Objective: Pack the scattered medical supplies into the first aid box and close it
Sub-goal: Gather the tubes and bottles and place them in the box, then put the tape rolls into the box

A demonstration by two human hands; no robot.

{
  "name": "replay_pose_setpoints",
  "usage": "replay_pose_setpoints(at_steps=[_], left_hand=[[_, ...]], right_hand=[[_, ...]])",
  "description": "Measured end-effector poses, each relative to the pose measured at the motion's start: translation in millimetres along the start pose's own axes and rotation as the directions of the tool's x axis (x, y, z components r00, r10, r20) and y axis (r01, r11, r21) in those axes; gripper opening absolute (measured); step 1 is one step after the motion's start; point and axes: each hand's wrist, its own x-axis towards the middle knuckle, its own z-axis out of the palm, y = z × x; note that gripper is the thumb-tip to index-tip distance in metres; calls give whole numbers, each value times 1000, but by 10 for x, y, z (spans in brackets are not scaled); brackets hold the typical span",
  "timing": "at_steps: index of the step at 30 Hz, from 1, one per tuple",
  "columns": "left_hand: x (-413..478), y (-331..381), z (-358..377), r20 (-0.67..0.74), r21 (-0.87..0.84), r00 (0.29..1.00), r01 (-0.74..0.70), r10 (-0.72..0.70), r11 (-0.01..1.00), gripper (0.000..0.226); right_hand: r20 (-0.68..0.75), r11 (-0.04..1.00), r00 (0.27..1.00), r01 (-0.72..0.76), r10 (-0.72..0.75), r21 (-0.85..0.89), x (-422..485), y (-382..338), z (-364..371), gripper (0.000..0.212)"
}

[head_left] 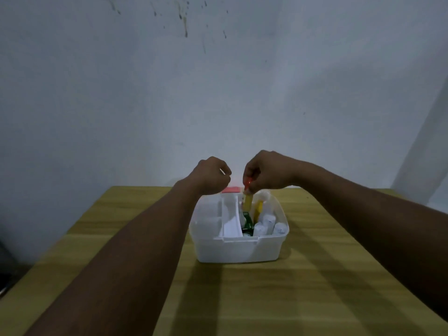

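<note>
A white plastic first aid box (pixel 238 249) stands open in the middle of the wooden table (pixel 242 299). Inside it are white bandage rolls (pixel 268 223), a green item (pixel 247 225), a second yellow item (pixel 259 207) and a white divider tray (pixel 229 223). My right hand (pixel 268 172) pinches a yellow bottle with an orange-red cap (pixel 247 200) upright over the box's back half. My left hand (pixel 213 175) hovers above the box's back left corner, fingers curled; something small and white shows at its fingertips, unclear what.
A red part, perhaps the lid (pixel 230 189), shows behind the box under my left hand. A pale wall rises right behind the table. The table's left edge drops to a dark area (pixel 9 267).
</note>
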Motion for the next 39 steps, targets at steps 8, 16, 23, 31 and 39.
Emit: replay_pose_setpoints(at_steps=[8,16,23,31,39], left_hand=[[48,-51,115,-9,-15,1000,-11,11,1000,32],[-4,-17,150,8,-5,1000,-17,17,1000,32],[-65,-80,122,3,-2,1000,2,-2,1000,31],[-119,-160,11,-25,-37,999,42,-43,998,31],[-258,-399,-171,-62,-45,993,95,-98,994,29]], right_hand=[[254,922,967,94,5,-375,-55,-163,245,26],[272,924,960,46,64,-380,-6,-108,441,34],[265,941,964,68,24,-333,9,-68,469,26],[-111,998,993,-38,44,55,-8,198,36,12],[-139,971,985,-65,98,228,139,202,143,12]])
